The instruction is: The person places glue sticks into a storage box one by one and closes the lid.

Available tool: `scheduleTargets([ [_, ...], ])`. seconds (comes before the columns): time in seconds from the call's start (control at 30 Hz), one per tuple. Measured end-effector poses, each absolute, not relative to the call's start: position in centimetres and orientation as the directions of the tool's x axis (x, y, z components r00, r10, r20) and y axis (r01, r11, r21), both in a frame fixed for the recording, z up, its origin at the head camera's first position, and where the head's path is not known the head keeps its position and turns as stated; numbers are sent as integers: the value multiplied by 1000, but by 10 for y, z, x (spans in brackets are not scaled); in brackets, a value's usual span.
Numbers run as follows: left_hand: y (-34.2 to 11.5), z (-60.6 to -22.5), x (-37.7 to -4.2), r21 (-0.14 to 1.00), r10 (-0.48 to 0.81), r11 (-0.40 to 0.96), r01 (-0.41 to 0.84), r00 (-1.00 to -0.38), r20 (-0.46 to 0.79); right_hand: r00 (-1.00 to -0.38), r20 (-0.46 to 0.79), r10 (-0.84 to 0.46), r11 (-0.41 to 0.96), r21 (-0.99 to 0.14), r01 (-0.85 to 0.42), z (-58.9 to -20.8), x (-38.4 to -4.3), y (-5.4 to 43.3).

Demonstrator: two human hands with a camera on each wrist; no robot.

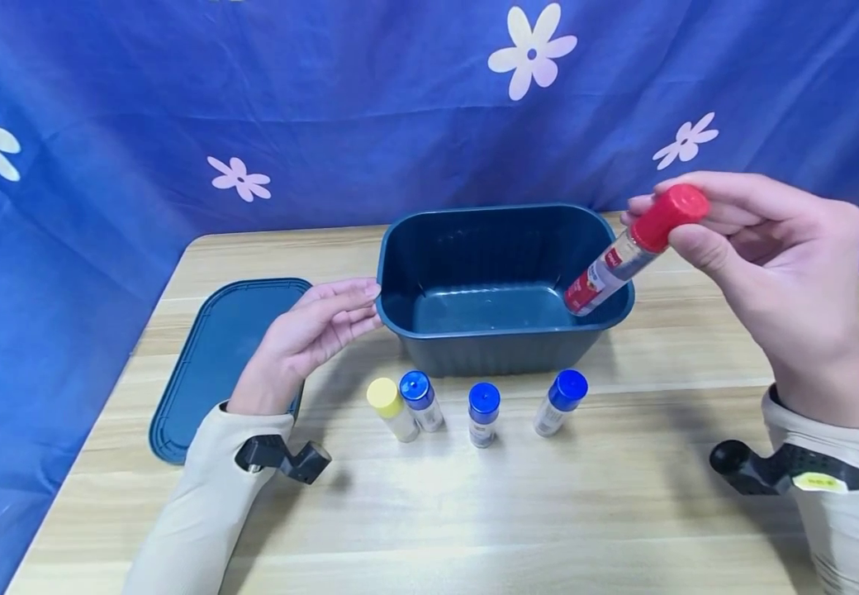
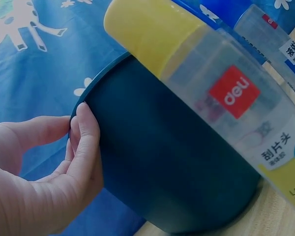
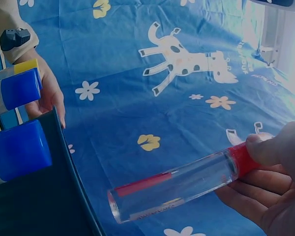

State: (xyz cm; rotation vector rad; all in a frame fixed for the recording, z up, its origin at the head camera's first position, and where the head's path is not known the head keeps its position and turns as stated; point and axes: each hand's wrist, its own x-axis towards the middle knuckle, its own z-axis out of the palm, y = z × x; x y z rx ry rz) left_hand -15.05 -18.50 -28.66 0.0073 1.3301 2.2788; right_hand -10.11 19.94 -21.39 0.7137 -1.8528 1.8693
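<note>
My right hand (image 1: 794,256) grips a clear glue bottle (image 1: 626,256) by its red cap. The bottle slants down to the left, its base over the right end of a dark teal plastic bin (image 1: 489,354). In the right wrist view the same glue bottle (image 3: 177,182) shows see-through above the bin's rim (image 3: 71,160). At the bin's left end, my left hand (image 1: 318,326) pinches the rim between thumb and fingers. The left wrist view shows these fingers (image 2: 86,142) lying against the outer wall (image 2: 177,167). The bin's visible floor is bare.
In front of the bin stand a yellow-capped glue bottle (image 1: 394,410) and three blue-capped ones, among them the middle bottle (image 1: 483,417) and the rightmost (image 1: 559,403). A teal lid (image 1: 214,364) lies under my left forearm. Blue flowered cloth (image 1: 370,116) hangs behind the wooden table (image 1: 429,529).
</note>
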Motion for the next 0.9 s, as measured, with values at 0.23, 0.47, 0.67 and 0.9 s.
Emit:
scheduleTargets([
  [0.23, -185, -286, -150, 812, 408, -408, -418, -879, -248, -790, 610, -55, -79, -792, -606, -215, -106, 191],
  [0.47, -185, -286, -149, 794, 405, -442, -416, -883, -237, -771, 632, -83, -42, -775, -631, -218, -111, 181],
  [0.67, -185, -286, -148, 786, 396, -464, -409, -889, -229, -785, 613, -92, 4, -788, -616, -228, -119, 175],
  [0.9, -182, -288, -154, 867, 382, -370, -333, -906, -184, -836, 537, -112, 262, -796, -546, -239, -130, 168],
])
